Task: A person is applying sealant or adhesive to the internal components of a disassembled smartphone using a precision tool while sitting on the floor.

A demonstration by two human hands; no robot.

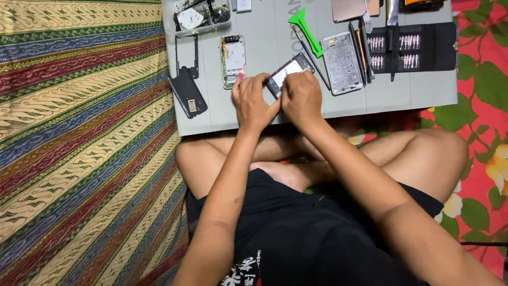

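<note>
Left hand (pixel 253 101) and right hand (pixel 301 97) both grip a small phone part (pixel 288 71) | near mat's (pixel 264 121) front edge | green pry tool (pixel 305 29) toward back edge.

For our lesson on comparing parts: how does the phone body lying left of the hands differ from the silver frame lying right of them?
The phone body shows white and green inner parts; the silver frame looks bare, grey metal. The phone body lies upright on the grey mat; the silver frame is slightly tilted, with thin tools beside it. Both are flat, phone-sized rectangles, lying untouched while both hands work on another part.
</note>
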